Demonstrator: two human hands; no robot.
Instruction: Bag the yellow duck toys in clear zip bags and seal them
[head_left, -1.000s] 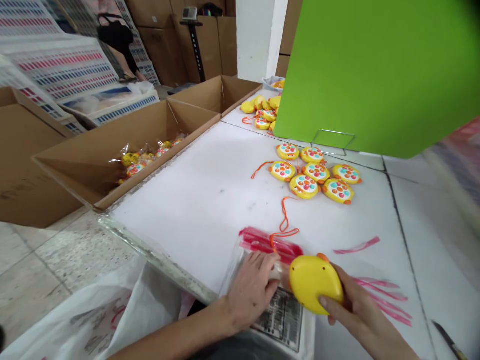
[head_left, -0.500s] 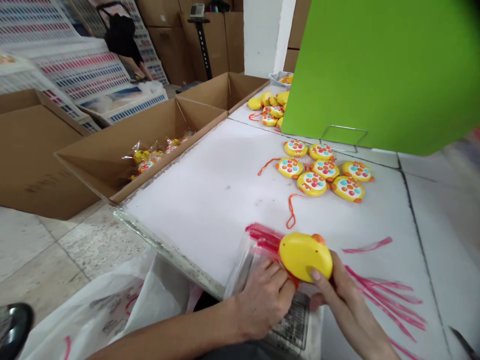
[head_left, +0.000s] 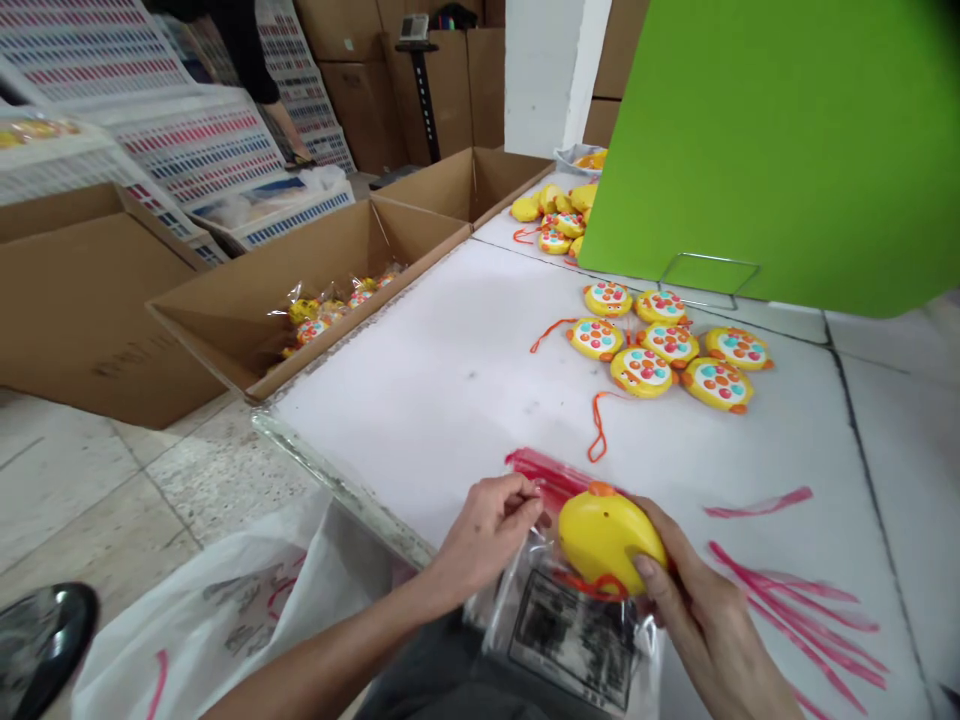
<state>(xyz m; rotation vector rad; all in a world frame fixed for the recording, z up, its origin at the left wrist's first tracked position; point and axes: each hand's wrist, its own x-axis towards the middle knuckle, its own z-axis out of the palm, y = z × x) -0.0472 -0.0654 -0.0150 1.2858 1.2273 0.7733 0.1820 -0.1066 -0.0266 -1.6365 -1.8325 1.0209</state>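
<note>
My right hand (head_left: 697,590) grips a yellow duck-like toy (head_left: 607,535), its plain back turned up, with an orange bit at the top and an orange cord loop (head_left: 592,585) hanging below. My left hand (head_left: 491,525) is closed in a pinch on what looks like the edge of a clear plastic bag, just left of the toy. Under the toy lies a stack of clear plastic bags (head_left: 574,640) with black print, hanging over the table edge. Red-pink strips at the bags' top (head_left: 547,470) are partly hidden by my left fingers and the toy.
Several yellow toys with coloured dots (head_left: 645,370) lie mid-table; more are heaped (head_left: 559,215) behind. Loose pink strips (head_left: 802,610) lie at right. A green board (head_left: 765,150) stands at the back. Cardboard box (head_left: 315,290) with bagged toys adjoins the left edge; a person's leg shows beyond.
My left hand has moved up and left, away from the cord, to the bags' upper edge. The toy has tilted slightly in my right hand, and the printed bag shows more.
</note>
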